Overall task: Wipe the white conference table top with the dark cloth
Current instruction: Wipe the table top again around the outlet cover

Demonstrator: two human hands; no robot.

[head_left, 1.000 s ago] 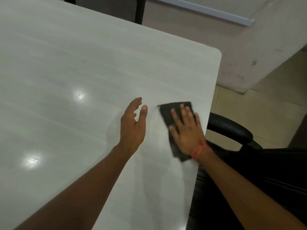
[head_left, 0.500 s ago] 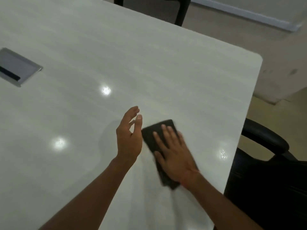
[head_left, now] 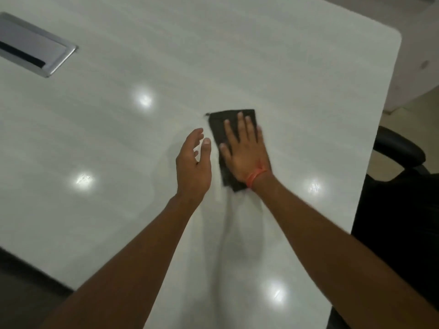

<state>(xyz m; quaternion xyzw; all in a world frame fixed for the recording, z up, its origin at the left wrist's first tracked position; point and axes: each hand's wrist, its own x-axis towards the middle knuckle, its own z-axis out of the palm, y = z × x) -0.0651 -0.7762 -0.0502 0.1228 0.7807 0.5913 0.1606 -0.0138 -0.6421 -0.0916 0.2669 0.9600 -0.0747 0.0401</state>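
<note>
Two bare hands work over a white counter (head_left: pixel 273 74) seen from above. The right hand (head_left: pixel 244 153) lies flat, palm down, on a dark cloth (head_left: pixel 219 125), its fingers (head_left: pixel 241 125) stretched out and slightly spread, pointing toward twelve o'clock; it presses the cloth rather than gripping it. The cloth is a folded dark rectangle lying flat on the counter, a little to the right of the middle of the view, with its far end showing past the fingertips and a near corner sticking out beside the wrist. An orange band (head_left: pixel 255 176) circles the right wrist. The left hand (head_left: pixel 193 162) is just beside the cloth at its nine o'clock side, turned on edge with the fingers loosely open and slightly curled, holding nothing; whether it touches the counter I cannot tell. Bright round light spots shine on the glossy top. A metal hatch (head_left: pixel 35 46) is set into the counter at ten o'clock, well apart from the hands. At three o'clock, past the counter's edge, stands a black chair (head_left: pixel 399 148).
</note>
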